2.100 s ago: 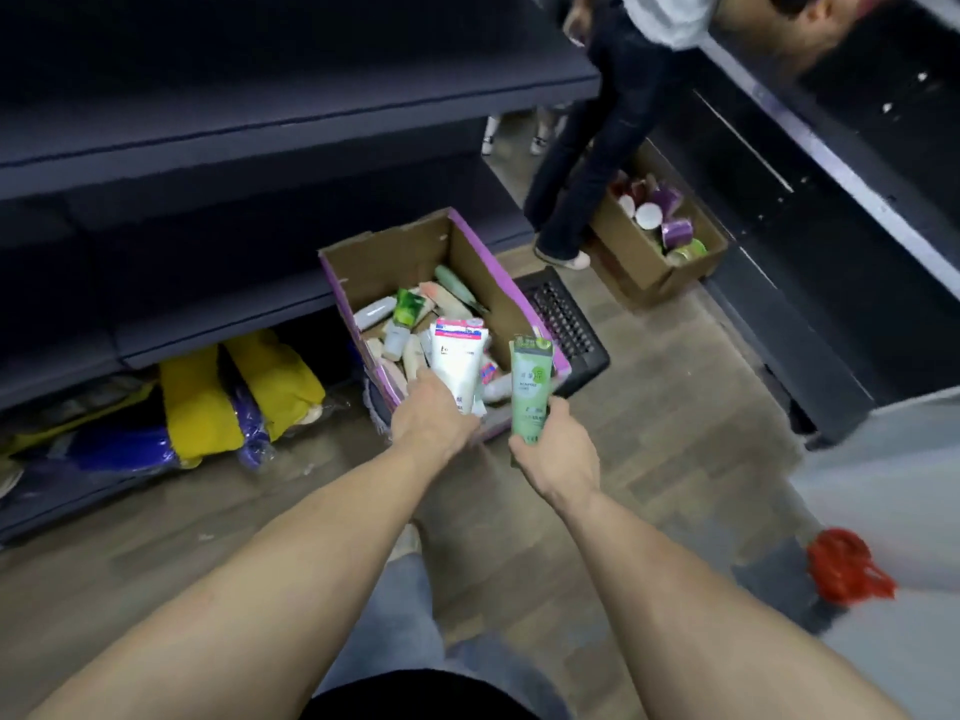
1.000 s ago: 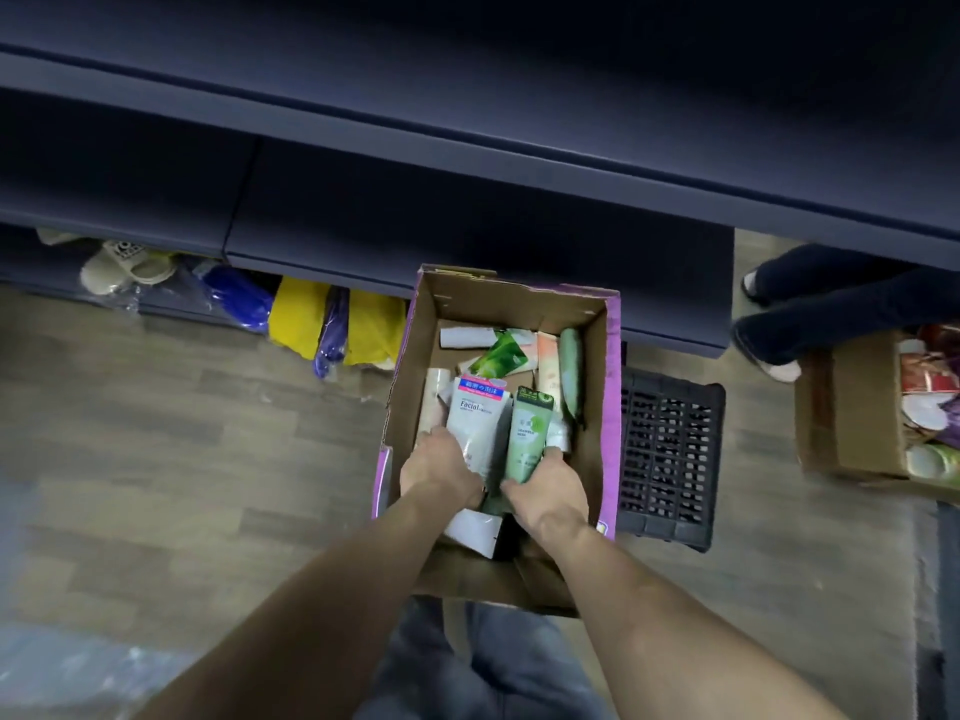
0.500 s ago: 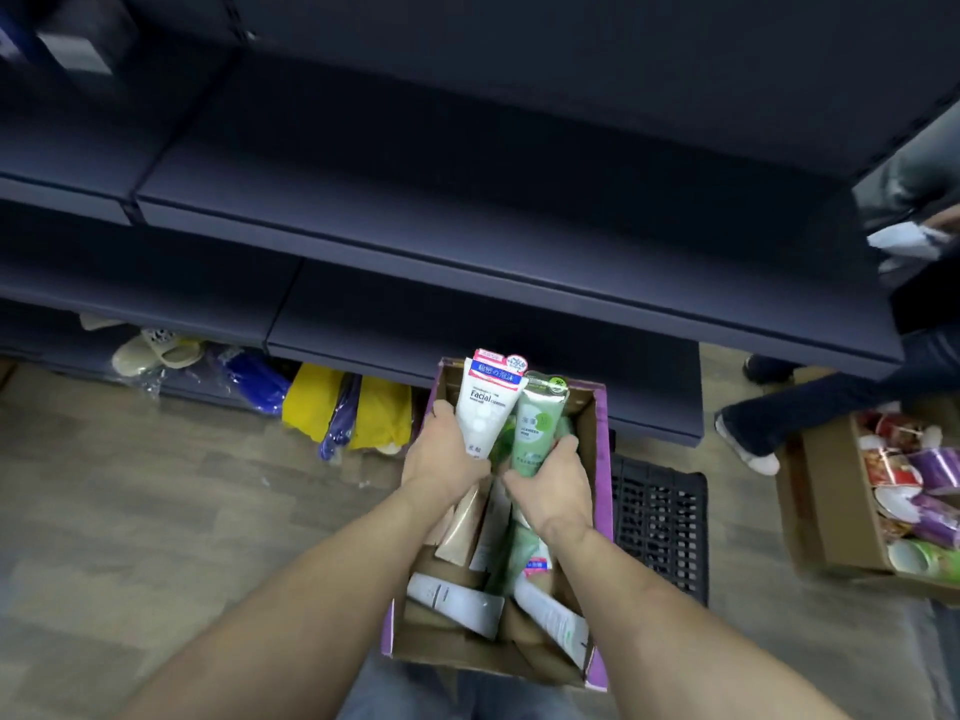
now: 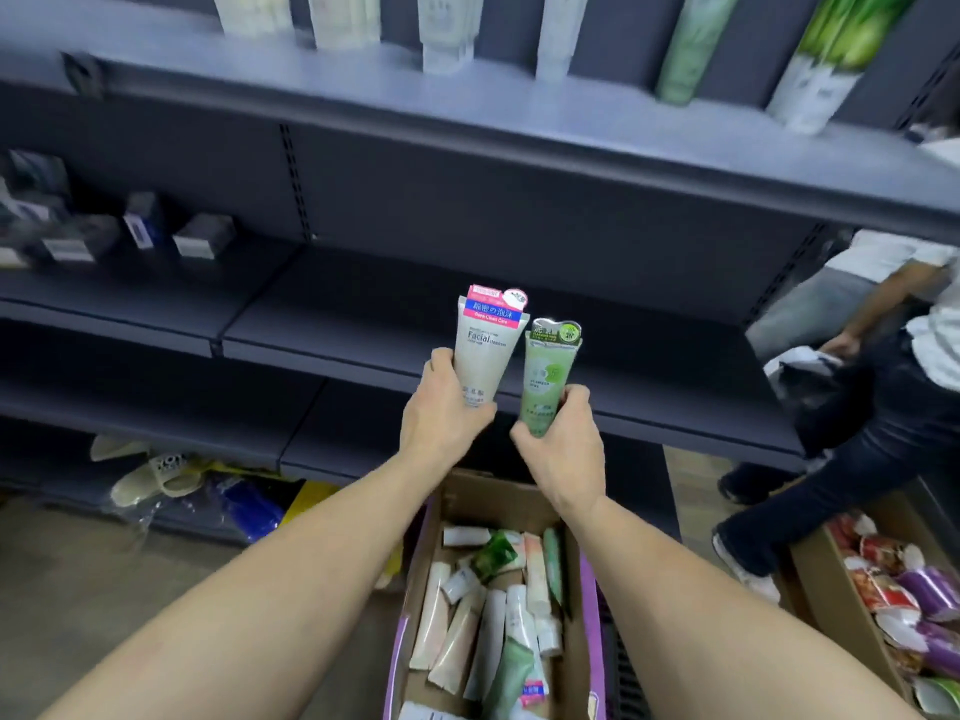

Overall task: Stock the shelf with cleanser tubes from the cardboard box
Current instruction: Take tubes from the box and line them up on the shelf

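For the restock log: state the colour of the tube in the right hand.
Light green tube, darker green band on top; head view, the only one.

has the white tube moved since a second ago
Yes. The white tube, gripped by the left hand, has gone up out of the cardboard box and is now raised in front of the dark shelf.

Left hand [image 4: 445, 414] gripping white tube [image 4: 487, 341], right hand [image 4: 563, 445] gripping green tube [image 4: 546, 376], both upright above cardboard box [image 4: 586, 631], before dark shelf [image 4: 363, 309]

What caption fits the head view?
Left hand grips white tube, right hand green tube, raised above the cardboard box.
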{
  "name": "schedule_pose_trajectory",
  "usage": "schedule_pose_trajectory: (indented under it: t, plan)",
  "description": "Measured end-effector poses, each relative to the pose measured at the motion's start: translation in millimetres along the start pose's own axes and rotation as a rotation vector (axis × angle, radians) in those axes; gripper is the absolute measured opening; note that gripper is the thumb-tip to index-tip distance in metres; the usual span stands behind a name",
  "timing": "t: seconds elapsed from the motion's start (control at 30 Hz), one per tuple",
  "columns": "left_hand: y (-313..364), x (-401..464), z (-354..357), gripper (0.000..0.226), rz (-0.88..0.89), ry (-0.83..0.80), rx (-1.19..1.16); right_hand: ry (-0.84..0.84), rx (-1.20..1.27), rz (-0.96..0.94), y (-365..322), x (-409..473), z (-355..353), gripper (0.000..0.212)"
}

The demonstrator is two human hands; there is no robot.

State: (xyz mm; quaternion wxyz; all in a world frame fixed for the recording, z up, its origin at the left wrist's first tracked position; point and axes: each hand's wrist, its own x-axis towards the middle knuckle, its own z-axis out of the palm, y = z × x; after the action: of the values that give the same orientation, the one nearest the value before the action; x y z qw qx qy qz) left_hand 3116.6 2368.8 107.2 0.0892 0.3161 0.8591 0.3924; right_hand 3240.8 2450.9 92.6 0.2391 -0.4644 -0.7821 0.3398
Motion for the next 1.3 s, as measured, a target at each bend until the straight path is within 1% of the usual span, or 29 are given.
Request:
schedule_pose_trajectory:
  t: [0.1, 0.37, 0.47, 0.6, 0.73, 0.9, 1.07, 1.2, 1.3]
  plan:
    - [31.3, 15.4, -30.5, 0.062, 0.085, 0.091, -0.02, 0.064, 0.019, -0.095, -36.9, 14.6, -27.1, 0.043]
    - [106.5, 45.6, -99.6, 0.065, 0.247, 0.259, -0.032, 0.203, 0.058, -0.231, -115.0, 44.8, -87.1, 0.045]
    - [127.9, 52.0, -116.7, 0.065, 0.277, 0.303, -0.046, 0.229, 0.069, -0.263, -135.0, 52.6, -103.5, 0.046]
    - [150.4, 57.2, -129.1, 0.055, 0.276, 0.353, -0.09, 0.269, 0.086, -0.267, -153.7, 62.0, -119.0, 0.045]
    - [164.8, 62.4, -134.8, 0.047, 0.27, 0.374, -0.095, 0.291, 0.09, -0.275, -165.0, 68.7, -130.0, 0.043]
    - [178.3, 73.4, -138.0, 0.045, 0.283, 0.378, -0.096, 0.338, 0.085, -0.266, -180.0, 84.0, -150.1, 0.047]
    - [193.4, 88.7, -133.2, 0.05, 0.293, 0.38, -0.118, 0.371, 0.109, -0.238, -188.8, 106.8, -165.7, 0.048]
    - [209.7, 107.3, -127.4, 0.051, 0.324, 0.375, -0.124, 0.386, 0.106, -0.247, -191.9, 132.2, -177.4, 0.057]
    - [222.5, 124.6, -120.1, 0.056, 0.339, 0.371, -0.13, 0.367, 0.064, -0.216, -186.0, 157.2, -187.3, 0.052]
